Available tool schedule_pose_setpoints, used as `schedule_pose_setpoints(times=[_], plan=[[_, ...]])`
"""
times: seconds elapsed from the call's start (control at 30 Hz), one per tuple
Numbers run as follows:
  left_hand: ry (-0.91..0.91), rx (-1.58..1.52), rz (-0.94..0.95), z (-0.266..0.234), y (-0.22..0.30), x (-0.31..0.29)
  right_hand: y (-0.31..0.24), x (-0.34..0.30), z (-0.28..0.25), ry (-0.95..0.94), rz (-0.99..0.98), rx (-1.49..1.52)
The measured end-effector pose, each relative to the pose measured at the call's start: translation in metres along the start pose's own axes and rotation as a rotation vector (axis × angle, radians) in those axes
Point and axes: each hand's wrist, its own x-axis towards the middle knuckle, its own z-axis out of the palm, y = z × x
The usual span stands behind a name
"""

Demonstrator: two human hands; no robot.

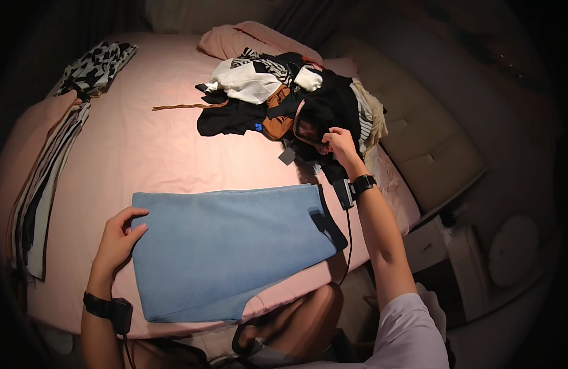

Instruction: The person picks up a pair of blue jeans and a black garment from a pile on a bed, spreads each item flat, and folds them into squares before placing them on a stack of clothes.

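A light blue garment (225,249), which looks like trousers folded in half, lies flat on the near part of the bed. A dark band runs along its right end. My left hand (119,238) rests at its left edge, thumb and forefinger apart at the cloth. Farther off, my right hand (341,146) reaches to the right side of a heaped pile of clothes (250,80). Its fingers are closed on the edge of a black garment (324,111), whose opening gapes beside them. The kind of this black garment cannot be told.
Pink sheets cover the bed (111,166). At the left lie a black-and-white patterned folded cloth (99,64) and a row of folded clothes (50,184). Beyond the pile are pink pillows (253,38); a padded headboard (425,129) stands right. A cable (349,240) hangs from my right wrist.
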Motion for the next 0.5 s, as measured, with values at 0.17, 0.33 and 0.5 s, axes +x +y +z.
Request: schedule_pose_setpoints(times=[0.17, 0.33, 0.5], plan=[[0.025, 0.090, 0.105, -0.007, -0.013, -0.001, -0.105, -0.112, 0.047, -0.273, -0.295, 0.210], [0.051, 0.100, 0.149, -0.006, -0.009, -0.008, -0.118, -0.242, 0.093, -0.450, -1.034, -0.311], [0.034, 0.072, 0.119, 0.003, -0.004, -0.017, -0.037, -0.291, 0.150, -0.723, -0.727, -0.376]])
